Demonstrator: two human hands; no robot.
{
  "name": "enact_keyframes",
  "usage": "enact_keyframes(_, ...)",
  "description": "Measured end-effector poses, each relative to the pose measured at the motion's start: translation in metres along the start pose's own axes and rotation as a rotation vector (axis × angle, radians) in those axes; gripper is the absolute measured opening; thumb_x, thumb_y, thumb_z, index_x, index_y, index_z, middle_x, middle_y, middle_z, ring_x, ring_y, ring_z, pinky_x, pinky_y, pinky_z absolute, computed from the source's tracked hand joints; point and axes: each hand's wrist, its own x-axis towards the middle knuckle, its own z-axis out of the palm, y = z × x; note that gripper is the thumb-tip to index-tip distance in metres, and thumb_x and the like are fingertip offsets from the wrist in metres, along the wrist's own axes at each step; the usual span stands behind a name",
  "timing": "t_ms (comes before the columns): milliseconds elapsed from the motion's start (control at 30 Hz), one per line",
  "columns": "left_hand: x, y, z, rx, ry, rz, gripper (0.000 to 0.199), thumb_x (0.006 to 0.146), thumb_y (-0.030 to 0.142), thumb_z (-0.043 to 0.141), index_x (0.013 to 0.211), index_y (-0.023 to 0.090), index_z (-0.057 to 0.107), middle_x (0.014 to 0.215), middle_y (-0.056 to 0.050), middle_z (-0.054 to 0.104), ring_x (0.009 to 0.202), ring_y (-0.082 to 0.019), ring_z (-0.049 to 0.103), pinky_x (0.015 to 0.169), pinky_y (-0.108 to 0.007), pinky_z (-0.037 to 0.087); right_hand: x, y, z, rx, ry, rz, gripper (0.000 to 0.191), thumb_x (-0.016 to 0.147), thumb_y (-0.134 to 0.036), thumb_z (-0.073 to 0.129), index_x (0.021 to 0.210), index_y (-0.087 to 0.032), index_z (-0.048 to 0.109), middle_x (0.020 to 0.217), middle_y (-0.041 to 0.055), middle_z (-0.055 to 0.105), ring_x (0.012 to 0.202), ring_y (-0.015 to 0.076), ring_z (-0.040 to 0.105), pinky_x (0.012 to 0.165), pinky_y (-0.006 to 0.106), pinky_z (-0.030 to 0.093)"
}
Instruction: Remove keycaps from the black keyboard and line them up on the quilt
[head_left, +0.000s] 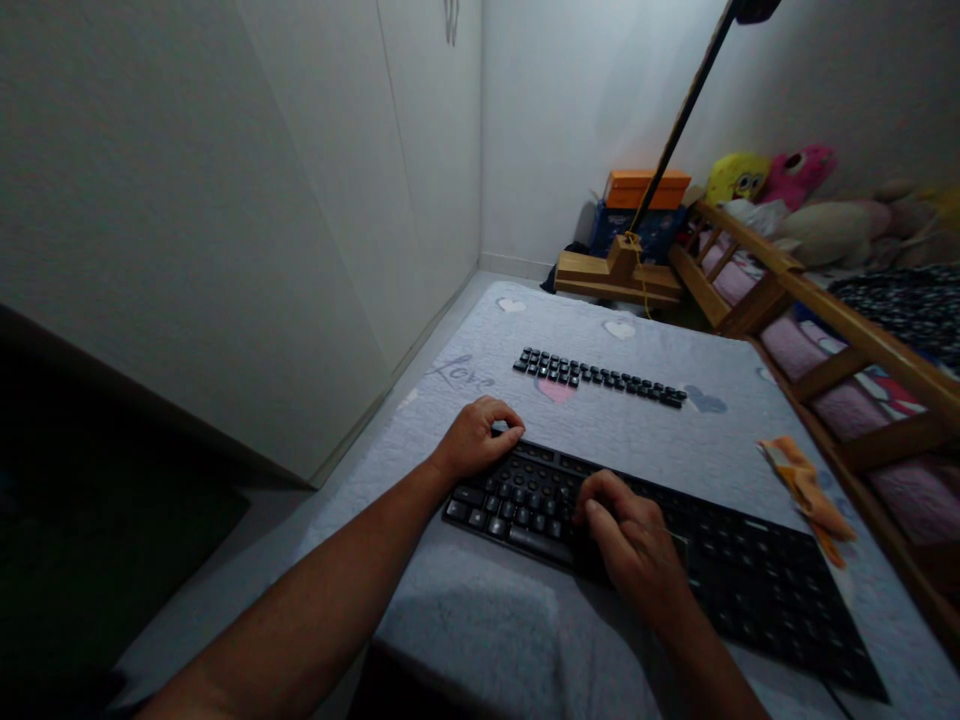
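Two bare forearms (315,610) extend over a pale blue-grey quilted cover (409,470) and a long black plastic keyboard (795,590). The left hand (476,440) is loosely curved at the keyboard's far left corner, thumb and forefinger rounded toward each other; the right hand (634,540) is over its middle, fingers curled toward the thumb. In this dim light I cannot make out whether either has hold of anything. Small black keycaps (551,368) lie in lines beyond the keyboard. A tug on the cover could disorder those lines, I judge, and uneven pressure might make the keyboard slide or tilt on soft fabric.

The cover carries hearts and the word "Love". A crumpled orange cloth (806,490) lies near a brown wooden rail (862,315); tall white cabinet doors (322,190) stand left, a wooden stand (622,270) near the far wall.
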Motion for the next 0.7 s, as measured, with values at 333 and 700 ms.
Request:
enact_keyframes(333, -0.0004, -0.0019, 0.0010, 0.007, 0.000, 0.011, 0.010, 0.081, 0.021, 0.060, 0.078, 0.018, 0.069, 0.083, -0.004, 0.069, 0.086, -0.019, 0.061, 0.083, -0.033, 0.046, 0.0060, 0.0043, 0.0011, 0.121, 0.015, 0.049, 0.016, 0.089, -0.029, 0.041, 0.079, -0.021, 0.051, 0.064, -0.0036, 0.049, 0.061, 0.0146, 0.051, 0.059, 0.026, 0.038)
enact_keyframes(700, -0.0007, -0.0022, 0.0015, 0.004, 0.008, 0.009, 0.009, 0.080, 0.021, 0.061, 0.078, 0.018, 0.070, 0.082, -0.004, 0.069, 0.085, -0.019, 0.061, 0.083, -0.033, 0.047, 0.0048, -0.0040, 0.0047, 0.022, 0.015, -0.016, 0.016, 0.087, -0.024, 0.041, 0.074, -0.021, 0.050, 0.061, -0.0033, 0.051, 0.058, 0.0145, 0.053, 0.057, 0.025, 0.037)
